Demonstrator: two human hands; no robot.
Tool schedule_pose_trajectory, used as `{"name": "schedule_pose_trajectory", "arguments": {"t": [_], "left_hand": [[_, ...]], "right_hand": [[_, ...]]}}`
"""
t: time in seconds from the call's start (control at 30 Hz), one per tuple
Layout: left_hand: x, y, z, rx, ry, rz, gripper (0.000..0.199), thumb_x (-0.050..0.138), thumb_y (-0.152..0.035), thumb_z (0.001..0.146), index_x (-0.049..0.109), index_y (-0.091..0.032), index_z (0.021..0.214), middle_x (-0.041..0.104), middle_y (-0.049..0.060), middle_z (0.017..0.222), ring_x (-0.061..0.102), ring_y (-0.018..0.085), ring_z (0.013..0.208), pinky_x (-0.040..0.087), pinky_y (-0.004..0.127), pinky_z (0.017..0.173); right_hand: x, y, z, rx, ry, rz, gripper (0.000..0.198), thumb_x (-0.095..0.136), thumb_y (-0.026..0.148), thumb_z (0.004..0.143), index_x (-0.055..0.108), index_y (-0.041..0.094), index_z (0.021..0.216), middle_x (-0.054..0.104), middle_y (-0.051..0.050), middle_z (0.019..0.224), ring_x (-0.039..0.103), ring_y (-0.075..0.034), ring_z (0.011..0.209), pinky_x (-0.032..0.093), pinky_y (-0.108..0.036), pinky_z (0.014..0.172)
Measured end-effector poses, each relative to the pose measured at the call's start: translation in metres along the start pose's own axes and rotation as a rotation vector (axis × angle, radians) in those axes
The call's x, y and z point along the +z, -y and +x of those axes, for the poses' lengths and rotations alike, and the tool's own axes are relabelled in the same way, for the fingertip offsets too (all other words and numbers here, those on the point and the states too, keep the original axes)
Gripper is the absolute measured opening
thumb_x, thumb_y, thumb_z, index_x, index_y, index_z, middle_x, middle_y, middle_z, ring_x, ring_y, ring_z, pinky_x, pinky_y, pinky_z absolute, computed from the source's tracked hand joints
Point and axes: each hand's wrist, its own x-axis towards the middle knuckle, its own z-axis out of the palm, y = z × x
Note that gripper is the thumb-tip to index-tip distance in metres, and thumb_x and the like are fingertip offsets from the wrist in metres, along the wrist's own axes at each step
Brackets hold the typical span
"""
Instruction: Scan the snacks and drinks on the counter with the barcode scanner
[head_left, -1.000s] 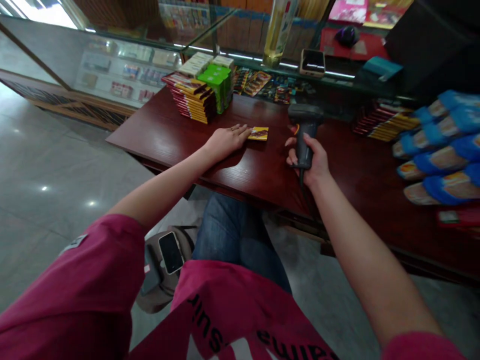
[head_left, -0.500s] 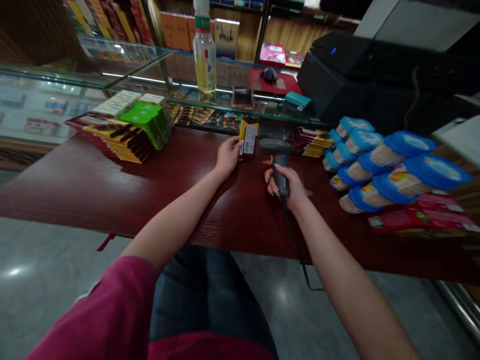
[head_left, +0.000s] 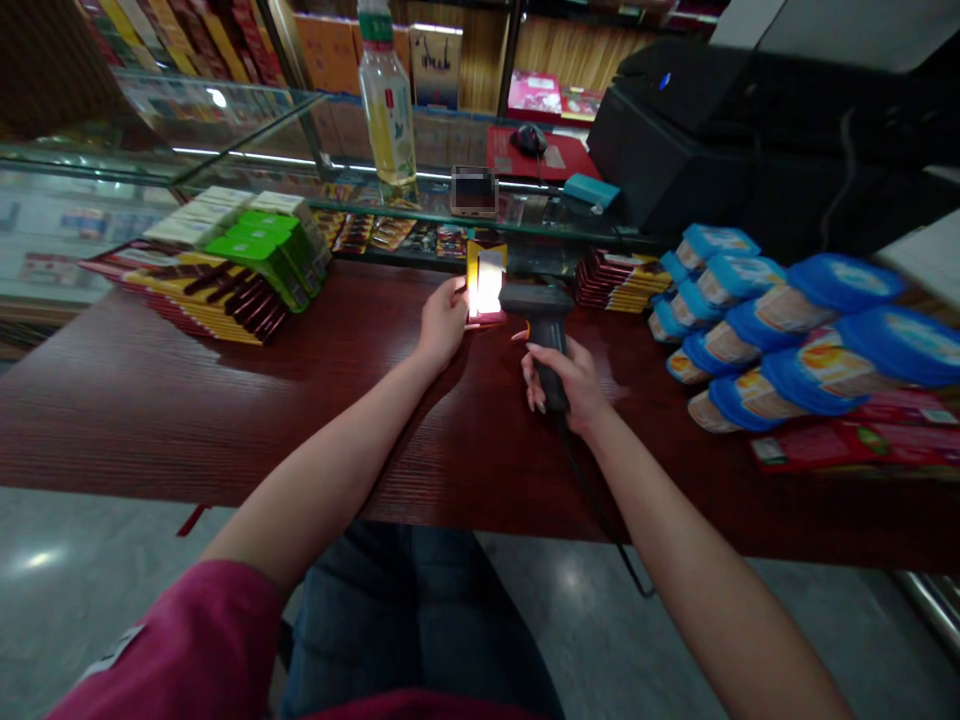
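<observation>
My left hand [head_left: 444, 322] is closed on the left edge of a small yellow and dark red packet [head_left: 475, 268], held upright above the counter. A bright white glow covers the label side of the packet. In my right hand [head_left: 564, 378] is a dark barcode scanner [head_left: 546, 330], gripped by its handle. The scanner's head points left at the packet, close to its right edge. From the handle's base a black cable runs down over the counter's front edge. Fingers hide part of the handle and the packet's left side.
Left on the brown counter [head_left: 330, 420] are stacked yellow and red packets [head_left: 202, 290] and green boxes [head_left: 266, 245]. At right stand more packets [head_left: 619, 280] and blue-lidded tubs [head_left: 795, 330]. Behind, a glass case [head_left: 285, 150] bears a bottle [head_left: 390, 120] and a mouse [head_left: 529, 140].
The scanner's light has come on and lights up the packet's label. The scanner head has come closer to the packet. The view has shifted slightly.
</observation>
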Motion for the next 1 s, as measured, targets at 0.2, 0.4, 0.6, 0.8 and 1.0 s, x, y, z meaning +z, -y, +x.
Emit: {"name": "schedule_pose_trajectory", "arguments": {"t": [0.2,0.4,0.6,0.8,1.0], "left_hand": [[-0.001,-0.006,-0.004,-0.133,0.056,-0.106,0.03,0.061,-0.021,0.102,0.069,-0.017,0.13,0.08,0.011,0.121,0.08,0.023,0.095,0.068,0.033,0.072],[0.0,-0.018,-0.006,0.071,0.112,0.076,0.038,0.064,-0.015,0.097,0.071,-0.017,0.134,0.082,0.01,0.125,0.079,0.025,0.113,0.065,0.038,0.098],[0.054,-0.081,0.002,0.394,0.127,0.718,0.041,0.06,-0.021,0.105,0.072,-0.031,0.143,0.084,0.007,0.119,0.08,0.028,0.108,0.062,0.037,0.095],[0.134,-0.121,0.019,0.692,0.466,1.139,0.043,0.054,-0.014,0.106,0.067,-0.019,0.146,0.071,0.015,0.146,0.072,0.031,0.13,0.061,0.039,0.099],[0.179,-0.104,0.024,0.734,0.5,1.26,0.038,0.05,-0.013,0.107,0.07,-0.016,0.139,0.077,0.017,0.132,0.075,0.03,0.121,0.063,0.04,0.096]], "right_hand": [[-0.002,-0.003,0.001,-0.052,-0.03,0.042,0.049,0.087,0.048,0.074,0.064,0.019,0.105,0.069,0.005,0.065,0.051,-0.01,0.034,0.048,-0.024,0.032],[-0.026,0.003,0.013,-0.283,-0.312,0.11,0.051,0.086,0.051,0.074,0.062,0.021,0.107,0.068,0.007,0.063,0.051,-0.01,0.033,0.05,-0.025,0.035],[-0.045,0.005,0.017,-0.53,-0.635,0.023,0.039,0.08,0.046,0.082,0.057,0.023,0.103,0.066,0.009,0.064,0.056,-0.011,0.036,0.048,-0.023,0.037],[-0.045,0.001,0.014,-0.58,-0.937,-0.086,0.035,0.074,0.046,0.087,0.057,0.022,0.107,0.063,0.009,0.062,0.059,-0.013,0.04,0.051,-0.026,0.043],[-0.04,-0.002,0.017,-0.542,-1.024,-0.131,0.046,0.069,0.049,0.09,0.06,0.017,0.122,0.065,0.003,0.066,0.061,-0.017,0.043,0.054,-0.031,0.047]]}}
